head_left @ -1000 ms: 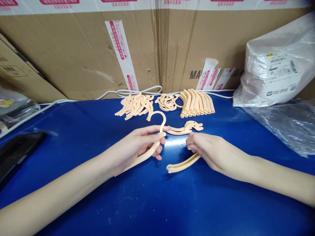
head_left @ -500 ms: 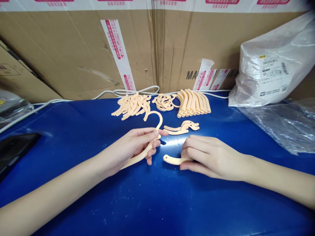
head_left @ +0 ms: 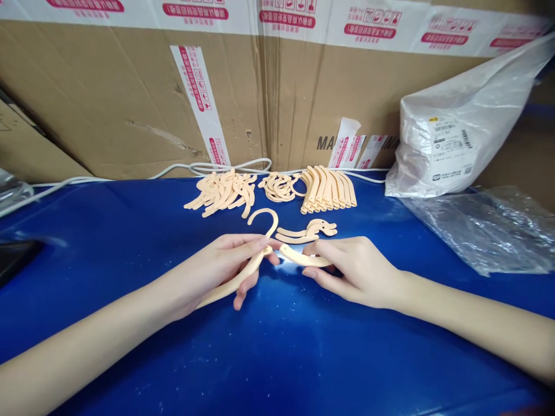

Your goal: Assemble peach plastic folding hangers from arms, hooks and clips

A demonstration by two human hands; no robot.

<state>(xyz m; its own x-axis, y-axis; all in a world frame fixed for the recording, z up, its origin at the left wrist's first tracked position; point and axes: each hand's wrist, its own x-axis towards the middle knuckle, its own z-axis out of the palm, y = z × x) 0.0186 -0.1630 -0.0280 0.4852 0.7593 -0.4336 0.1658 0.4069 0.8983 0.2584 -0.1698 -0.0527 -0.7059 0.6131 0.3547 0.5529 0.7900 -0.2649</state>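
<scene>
Between thumb and fingers, my left hand (head_left: 232,263) grips a cream hanger hook (head_left: 273,218) together with a curved hanger arm (head_left: 225,290) that runs down under the palm. Closed around the far end of a second curved hanger arm (head_left: 303,258) is my right hand (head_left: 355,268). That arm's holed end points left, just short of the fingers of my left hand; a small gap seems to lie between the two arms. Behind the hands, a few flat cream pieces with a holed, forked end (head_left: 310,230) lie on the blue table (head_left: 277,358).
Along the back lie a heap of flat cream pieces (head_left: 225,190), a pile of hooks (head_left: 278,186) and a row of hanger arms (head_left: 329,188). A white cable (head_left: 173,166) runs before the cardboard box (head_left: 143,86). Right are a white parcel (head_left: 451,127) and clear plastic (head_left: 481,231); left, a dark object (head_left: 17,257).
My right hand has brought its hanger arm up and left, close to the pieces in my left hand. The whole view has shifted slightly.
</scene>
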